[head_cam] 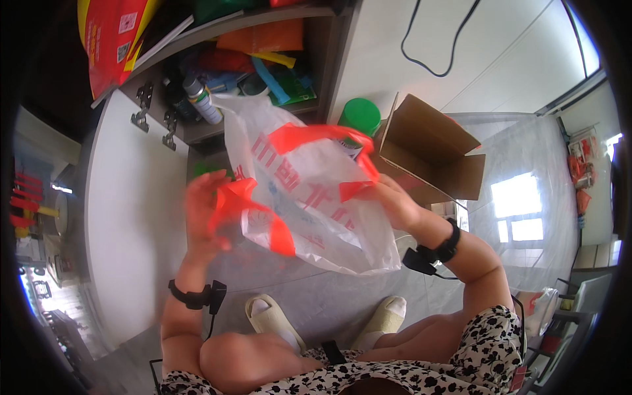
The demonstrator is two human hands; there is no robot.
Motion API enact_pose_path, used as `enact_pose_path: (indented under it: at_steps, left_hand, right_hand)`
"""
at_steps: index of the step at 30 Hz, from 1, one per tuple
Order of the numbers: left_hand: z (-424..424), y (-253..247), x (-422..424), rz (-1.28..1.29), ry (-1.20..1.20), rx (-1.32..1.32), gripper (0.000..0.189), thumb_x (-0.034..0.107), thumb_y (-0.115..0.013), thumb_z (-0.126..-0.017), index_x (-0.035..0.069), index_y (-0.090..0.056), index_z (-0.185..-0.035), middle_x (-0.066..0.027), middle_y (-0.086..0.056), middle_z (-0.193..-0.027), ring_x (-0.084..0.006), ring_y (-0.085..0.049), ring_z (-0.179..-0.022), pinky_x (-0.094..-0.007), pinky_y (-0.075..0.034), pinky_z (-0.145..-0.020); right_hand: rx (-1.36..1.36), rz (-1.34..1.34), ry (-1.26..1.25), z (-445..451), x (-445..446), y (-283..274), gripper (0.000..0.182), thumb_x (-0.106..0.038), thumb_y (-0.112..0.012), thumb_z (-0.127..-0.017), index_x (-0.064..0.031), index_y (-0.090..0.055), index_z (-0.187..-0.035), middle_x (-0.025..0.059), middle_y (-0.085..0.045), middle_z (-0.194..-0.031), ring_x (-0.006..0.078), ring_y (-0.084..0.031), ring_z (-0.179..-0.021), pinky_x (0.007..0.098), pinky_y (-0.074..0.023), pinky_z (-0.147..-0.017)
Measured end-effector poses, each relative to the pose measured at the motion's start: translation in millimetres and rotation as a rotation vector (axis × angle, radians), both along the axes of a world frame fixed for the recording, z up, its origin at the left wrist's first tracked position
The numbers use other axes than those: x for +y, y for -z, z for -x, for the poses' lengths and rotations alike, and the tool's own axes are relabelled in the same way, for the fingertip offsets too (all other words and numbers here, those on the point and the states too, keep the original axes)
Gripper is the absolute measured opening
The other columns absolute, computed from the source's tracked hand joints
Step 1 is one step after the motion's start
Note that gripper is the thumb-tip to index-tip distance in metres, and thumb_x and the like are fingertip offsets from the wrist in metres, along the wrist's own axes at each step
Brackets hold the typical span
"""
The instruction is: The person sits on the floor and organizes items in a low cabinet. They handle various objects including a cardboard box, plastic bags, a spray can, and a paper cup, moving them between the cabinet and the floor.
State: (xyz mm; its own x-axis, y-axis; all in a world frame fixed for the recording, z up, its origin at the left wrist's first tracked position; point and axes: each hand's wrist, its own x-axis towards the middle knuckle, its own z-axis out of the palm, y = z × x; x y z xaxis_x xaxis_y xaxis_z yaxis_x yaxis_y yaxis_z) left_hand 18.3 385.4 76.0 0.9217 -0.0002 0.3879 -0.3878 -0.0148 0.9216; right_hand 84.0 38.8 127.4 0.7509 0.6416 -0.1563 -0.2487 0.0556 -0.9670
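A white translucent plastic bag (296,197) with red printed writing and red handles spreads out in front of me, above the floor. Its right red handle (358,190) is gripped by my right hand (400,205). My left hand (200,217) is blurred, its thumb and fingers apart around the left red handle (232,197). The handle touches or passes just before the palm; whether the fingers grip it is unclear. Folds hide what, if anything, is inside the bag.
Beyond the bag, an open cabinet holds a spray can (202,101) and several packets. Its white door (133,212) swings out on my left. A green-lidded container (360,116) and an open cardboard box (429,143) stand on the right. Slippered feet (274,316) rest on grey floor tiles.
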Motion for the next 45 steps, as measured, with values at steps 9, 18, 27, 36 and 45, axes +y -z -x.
enact_pose_path:
  at_steps: [9,18,27,36,45]
  left_hand:
    - [20,80,-18,-0.192,0.319,0.486,0.098,0.031,-0.087,-0.070,0.005,-0.032,-0.146,-0.0097,-0.041,-0.145,-0.0229,-0.041,-0.133,-0.0404,-0.036,-0.111]
    - [13,59,-34,-0.131,-0.150,0.380,0.027,0.007,-0.069,-0.087,0.000,-0.062,-0.113,-0.0065,-0.068,-0.104,-0.0146,-0.064,-0.091,-0.0300,-0.051,-0.081]
    - [-5,59,9,0.422,-0.152,0.581,0.035,0.017,-0.063,-0.095,0.001,-0.057,-0.125,-0.0092,-0.064,-0.116,-0.0168,-0.062,-0.104,-0.0332,-0.050,-0.090]
    - [0,86,20,0.660,0.119,0.923,0.051,0.016,-0.070,-0.089,0.006,-0.049,-0.134,-0.0094,-0.060,-0.129,-0.0262,-0.059,-0.116,-0.0458,-0.049,-0.098]
    - [10,97,16,0.087,0.210,1.016,0.042,0.008,-0.072,-0.085,0.006,-0.058,-0.125,-0.0054,-0.067,-0.114,-0.0173,-0.064,-0.102,-0.0337,-0.053,-0.085]
  right_hand:
    - [0.326,-0.648,-0.459,0,95,61,0.046,-0.035,-0.036,-0.103,0.0014,-0.060,-0.120,0.0096,-0.059,-0.124,0.0210,-0.051,-0.121,0.0361,-0.0323,-0.111]
    - [0.596,-0.477,-0.305,-6,83,53,0.075,-0.060,-0.038,-0.098,-0.0055,-0.033,-0.149,0.0098,-0.043,-0.148,0.0201,-0.037,-0.138,0.0415,-0.0295,-0.114]
    - [-0.236,0.240,0.055,15,46,116,0.103,-0.048,-0.075,-0.082,-0.0037,-0.014,-0.153,0.0156,-0.026,-0.154,0.0333,-0.032,-0.140,0.0500,-0.0261,-0.115]
    - [0.558,-0.116,-0.064,-11,63,122,0.047,-0.022,-0.078,-0.083,-0.0035,-0.060,-0.123,0.0072,-0.067,-0.116,0.0168,-0.064,-0.105,0.0332,-0.0490,-0.096]
    - [0.416,0.142,-0.034,-14,56,141,0.028,-0.021,-0.072,-0.089,-0.0055,-0.067,-0.113,0.0029,-0.071,-0.104,0.0127,-0.068,-0.092,0.0306,-0.0563,-0.083]
